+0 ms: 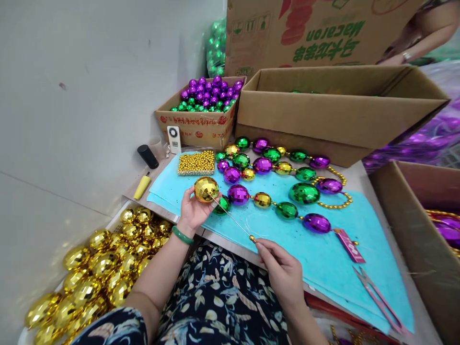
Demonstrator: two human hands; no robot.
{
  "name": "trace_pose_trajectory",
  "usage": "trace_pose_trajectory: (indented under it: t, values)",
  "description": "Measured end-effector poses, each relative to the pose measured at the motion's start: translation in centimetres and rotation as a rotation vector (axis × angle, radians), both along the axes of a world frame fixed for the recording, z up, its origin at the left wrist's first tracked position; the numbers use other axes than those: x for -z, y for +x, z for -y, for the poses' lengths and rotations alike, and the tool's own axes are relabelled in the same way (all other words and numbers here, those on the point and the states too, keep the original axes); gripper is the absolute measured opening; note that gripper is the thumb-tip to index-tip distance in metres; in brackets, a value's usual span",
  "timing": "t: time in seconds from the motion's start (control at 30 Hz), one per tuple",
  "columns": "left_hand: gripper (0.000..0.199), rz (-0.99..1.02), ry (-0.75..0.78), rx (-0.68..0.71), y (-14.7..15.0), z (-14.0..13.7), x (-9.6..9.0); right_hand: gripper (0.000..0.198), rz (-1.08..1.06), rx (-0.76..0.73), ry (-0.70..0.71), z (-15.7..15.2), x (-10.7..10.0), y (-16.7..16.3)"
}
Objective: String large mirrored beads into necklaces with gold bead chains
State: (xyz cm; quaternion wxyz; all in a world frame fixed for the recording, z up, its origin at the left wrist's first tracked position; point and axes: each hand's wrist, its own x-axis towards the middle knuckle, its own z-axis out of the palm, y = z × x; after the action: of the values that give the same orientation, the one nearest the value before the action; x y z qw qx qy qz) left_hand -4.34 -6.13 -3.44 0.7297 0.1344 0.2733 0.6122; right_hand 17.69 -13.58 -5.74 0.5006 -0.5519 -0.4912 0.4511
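Note:
My left hand (194, 209) is closed around a large faceted gold bead (206, 189), held above the table edge. From that bead a thin clear string (233, 218) runs taut down to my right hand (282, 268). A small gold bead (252, 238) sits at the right fingertips, pinched between thumb and forefinger along with the string. Just behind my left hand lies a green bead (222, 205), first of a strand with a purple bead (238, 194), a gold bead (262, 200) and more. A pink label (350, 246) lies at the strand's right end.
Thread snips (381, 299) lie at the right on the blue cloth (323, 258). A tray of small gold beads (196, 163) stands behind my left hand. Large gold beads (106, 263) fill a bin at left. Cardboard boxes (305, 115) line the back; another person's arm (427, 40) shows top right.

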Motion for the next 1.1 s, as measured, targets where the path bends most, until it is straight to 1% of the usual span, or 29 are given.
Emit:
trace_pose_trajectory:
  t: [0.13,0.27,0.37,0.47,0.53,0.63,0.73,0.87,0.93,1.0,1.1]
  values:
    - [0.05,0.027,0.011,0.006,0.2,0.2,0.1,0.018,0.008,0.016,0.009,0.0,0.0,0.1]
    - [0.049,0.009,0.033,0.005,0.2,0.2,0.2,0.018,0.056,0.028,0.032,0.1,0.0,0.3]
    - [0.051,-0.066,0.063,-0.032,0.3,0.3,0.2,0.019,0.08,0.031,0.043,0.2,0.0,0.6]
    - [0.056,-0.202,0.152,-0.095,0.8,0.7,0.3,0.02,0.08,0.033,0.036,0.1,0.1,0.6]
    - [0.059,-0.285,0.245,-0.096,1.4,1.1,0.3,0.02,0.049,0.036,0.015,-0.2,0.3,0.4]
    - [0.064,-0.387,0.358,-0.033,2.4,1.7,0.2,0.022,-0.053,0.023,-0.052,-0.7,1.1,-0.1]
    - [0.068,-0.45,0.423,0.008,2.9,2.0,0.1,0.026,-0.175,0.009,-0.148,-1.1,2.1,-0.4]
    - [0.07,-0.471,0.475,0.034,2.9,2.1,0.2,0.034,-0.32,-0.006,-0.25,-1.3,3.2,-0.5]
    - [0.069,-0.469,0.475,0.036,2.9,2.2,0.3,0.036,-0.348,-0.011,-0.27,-1.3,3.4,-0.4]
    - [0.069,-0.478,0.486,0.026,2.9,2.2,0.2,0.037,-0.333,-0.014,-0.27,-1.3,3.4,-0.3]
    - [0.069,-0.513,0.539,0.032,2.9,2.2,-0.2,0.036,-0.295,-0.025,-0.251,-1.4,3.5,0.0]
